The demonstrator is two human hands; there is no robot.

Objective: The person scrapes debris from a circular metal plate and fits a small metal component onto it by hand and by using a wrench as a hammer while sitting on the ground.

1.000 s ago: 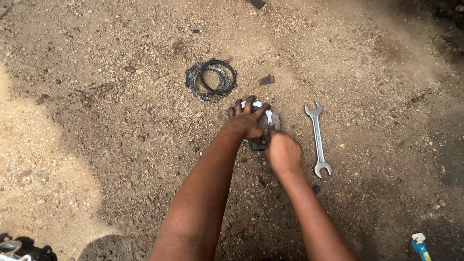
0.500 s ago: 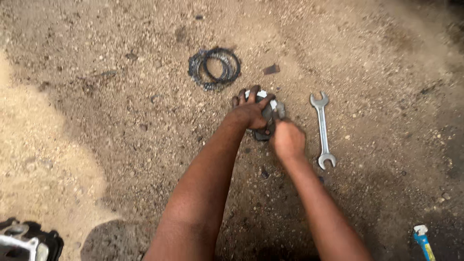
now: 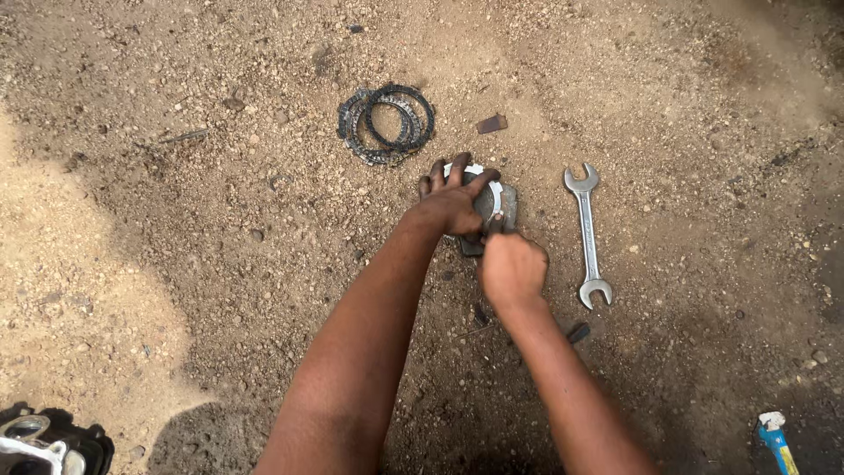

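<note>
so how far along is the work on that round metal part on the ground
Done: a stack of toothed rings lies apart on the dirt, and a double-ended spanner lies unused beside the work. In hand: the left hand presses on the round metal part while the right hand is closed at its near edge; what it grips is hidden. Left: the part has not been let go.

Bare sandy gravel ground, small stones scattered, sunlit patch at left, shade elsewhere

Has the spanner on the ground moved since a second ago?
No. The spanner lies as far right of the ring stack as before; only the camera shifted.
</note>
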